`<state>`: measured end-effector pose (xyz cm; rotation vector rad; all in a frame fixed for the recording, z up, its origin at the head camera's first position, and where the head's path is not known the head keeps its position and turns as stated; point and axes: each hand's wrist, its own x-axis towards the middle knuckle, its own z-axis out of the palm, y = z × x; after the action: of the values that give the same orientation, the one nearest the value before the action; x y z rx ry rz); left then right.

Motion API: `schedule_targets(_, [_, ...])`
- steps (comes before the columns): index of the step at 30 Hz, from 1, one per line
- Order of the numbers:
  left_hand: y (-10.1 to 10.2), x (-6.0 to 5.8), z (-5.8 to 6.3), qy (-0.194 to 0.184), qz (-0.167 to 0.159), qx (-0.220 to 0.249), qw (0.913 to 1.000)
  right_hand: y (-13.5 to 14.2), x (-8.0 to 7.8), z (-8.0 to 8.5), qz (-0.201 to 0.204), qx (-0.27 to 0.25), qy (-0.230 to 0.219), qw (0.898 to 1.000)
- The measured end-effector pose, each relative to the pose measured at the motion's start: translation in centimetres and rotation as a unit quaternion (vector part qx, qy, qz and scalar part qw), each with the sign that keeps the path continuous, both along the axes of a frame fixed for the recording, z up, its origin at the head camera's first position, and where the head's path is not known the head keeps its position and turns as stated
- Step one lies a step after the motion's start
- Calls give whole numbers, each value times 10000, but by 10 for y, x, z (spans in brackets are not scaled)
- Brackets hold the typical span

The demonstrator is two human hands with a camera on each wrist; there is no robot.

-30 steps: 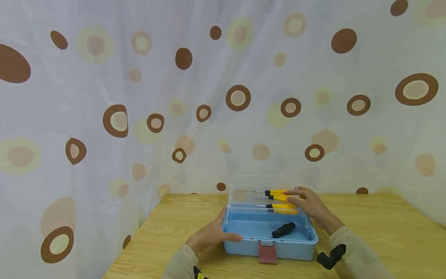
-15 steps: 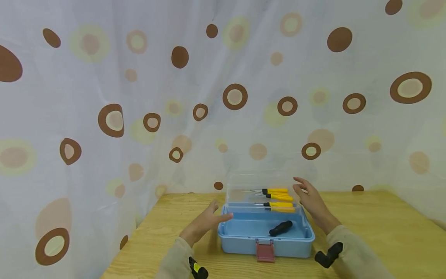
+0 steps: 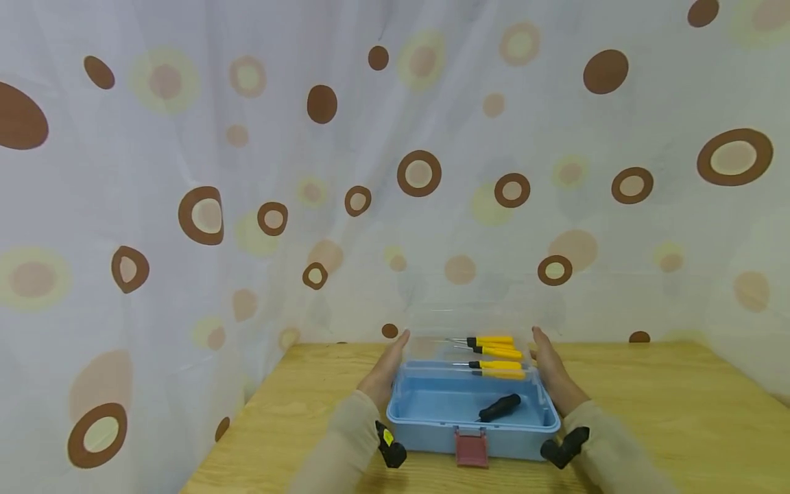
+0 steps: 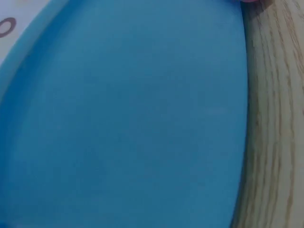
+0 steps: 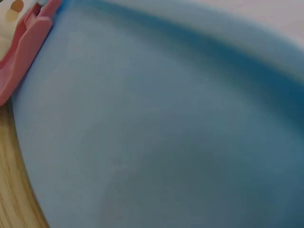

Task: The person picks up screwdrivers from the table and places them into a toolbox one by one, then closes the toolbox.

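A light blue toolbox (image 3: 432,436) stands on the table with its clear lid (image 3: 444,319) raised at the back. Inside the tray lies a black-handled screwdriver (image 3: 500,407). Several yellow-handled screwdrivers (image 3: 497,352) lie side by side at the lid, above the back rim. My left hand (image 3: 381,374) lies along the left side of the box, fingers extended toward the back. On the opposite side my right hand (image 3: 552,374) does the same, fingers extended. The box's blue side wall (image 4: 137,114) fills the left wrist view, where only a sliver of skin shows at the top.
A pink latch (image 3: 472,449) hangs down at the front of the box; it also shows in the right wrist view. The wooden table (image 3: 296,405) extends to both sides. Behind it hangs a white curtain (image 3: 271,137) with brown and beige circles.
My right hand has left the yellow screwdriver handles and come down to the right side of the box. The left hand lifted off the left rim, then came back along that side.
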<state>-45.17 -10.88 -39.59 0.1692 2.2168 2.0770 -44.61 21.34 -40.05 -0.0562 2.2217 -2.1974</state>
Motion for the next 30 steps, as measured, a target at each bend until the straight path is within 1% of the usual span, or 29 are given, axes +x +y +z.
schedule_targets(2, [3,2,0,-12,81,2,10000,-1,-2,-2,12,403,280,9988])
schedule_targets(3, [6,10,4,-169,216,-21,9996,-1,-3,-3,-14,607,399,9974])
schedule_targets(5, [7,14,6,-105,338,-159,9992,-2,-4,-3,-79,874,608,9943])
schedule_targets(7, [8,16,6,-49,377,-159,9992,-4,-5,-2,-117,981,737,9924])
schedule_targets(13, [8,16,3,-30,362,-155,9992,-6,-7,-2,-97,1212,807,9893])
schedule_targets(17, [9,13,-1,-20,351,-213,9992,-4,-7,-4,-86,1103,689,9915])
schedule_targets(21, [11,12,-3,39,402,-173,9990,-3,-8,-6,8,875,699,9937])
schedule_targets(25, [12,14,-2,69,440,-119,9989,-3,-9,-7,88,747,729,9945])
schedule_targets(30, [11,16,-1,129,425,-23,9990,-5,-10,-7,66,667,708,9952])
